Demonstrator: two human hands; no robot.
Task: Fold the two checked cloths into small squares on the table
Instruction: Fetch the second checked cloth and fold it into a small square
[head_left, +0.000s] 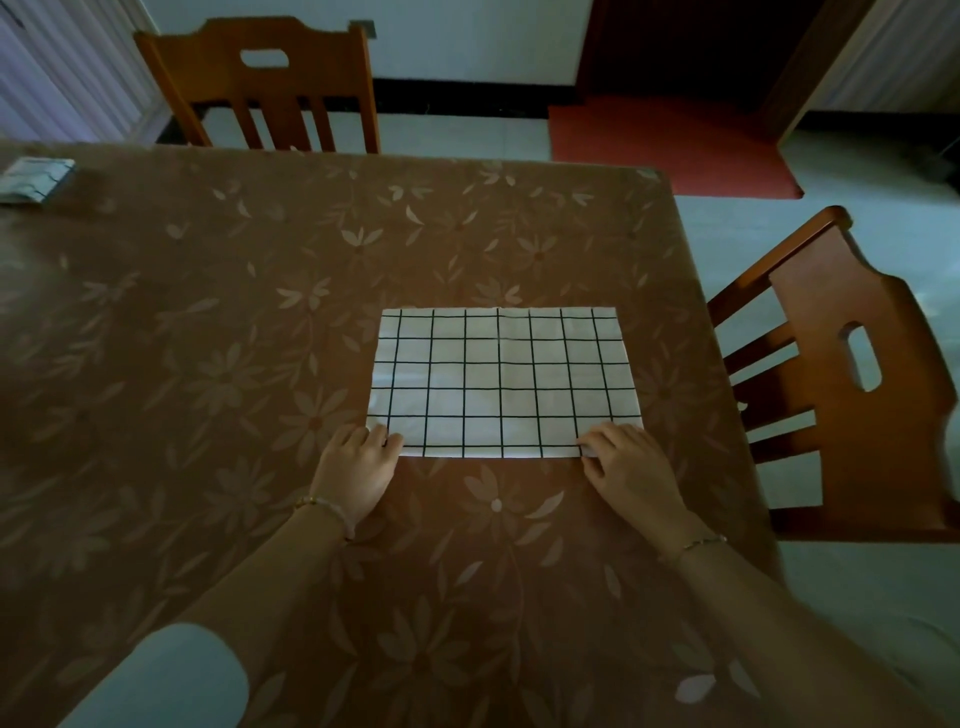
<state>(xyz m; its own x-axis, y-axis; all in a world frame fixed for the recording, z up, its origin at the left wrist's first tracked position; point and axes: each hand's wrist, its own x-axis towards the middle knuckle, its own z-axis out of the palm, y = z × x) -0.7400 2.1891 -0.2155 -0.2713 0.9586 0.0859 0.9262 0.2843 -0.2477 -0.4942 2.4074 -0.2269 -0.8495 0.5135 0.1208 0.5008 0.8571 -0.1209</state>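
Observation:
A white cloth with a black grid (501, 382) lies flat as a wide rectangle on the table (208, 364), right of centre. My left hand (358, 467) pinches its near left corner. At the near right corner, my right hand (628, 467) pinches the cloth the same way. A second, small folded cloth (34, 179) lies at the far left edge of the table; its pattern is hard to make out.
The table is covered with a brown flower-print cloth. One wooden chair (265, 83) stands at the far side, another (852, 374) at the right side. A red mat (670, 145) lies on the floor beyond.

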